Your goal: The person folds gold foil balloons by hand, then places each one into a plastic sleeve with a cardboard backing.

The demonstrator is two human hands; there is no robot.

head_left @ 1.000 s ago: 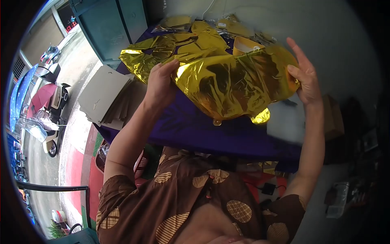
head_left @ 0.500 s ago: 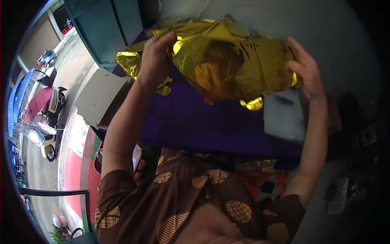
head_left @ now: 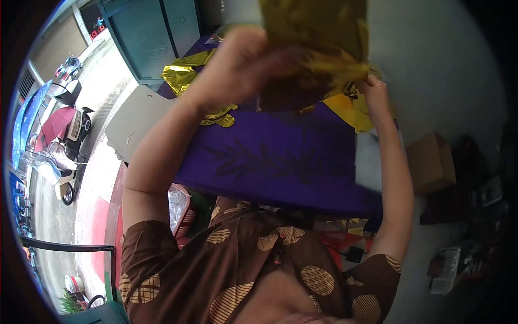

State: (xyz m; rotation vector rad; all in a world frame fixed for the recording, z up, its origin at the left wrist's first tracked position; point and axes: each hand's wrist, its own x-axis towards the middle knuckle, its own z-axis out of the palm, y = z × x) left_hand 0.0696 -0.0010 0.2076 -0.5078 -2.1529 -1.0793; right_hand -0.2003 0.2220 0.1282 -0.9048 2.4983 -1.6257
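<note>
A shiny gold foil piece hangs raised above the table, its lower part folded and blurred. My right hand pinches its lower right corner between thumb and fingers. My left hand is raised at the foil's left side, smeared by motion. Its fingers are partly lost against the foil, so their grip cannot be made out. More crumpled gold foil lies on the purple cloth beyond my left forearm. A flat yellow-gold piece lies below my right hand.
Grey cardboard sheets are stacked at the table's left edge. A white flat pack lies by my right forearm, with a brown cardboard box to its right. A red basket stands below the table; scooters are parked outside.
The foil, stretched wide between both hands before, is now upright and bunched at its lower end. My right hand has moved left and down; my left hand has moved right.
</note>
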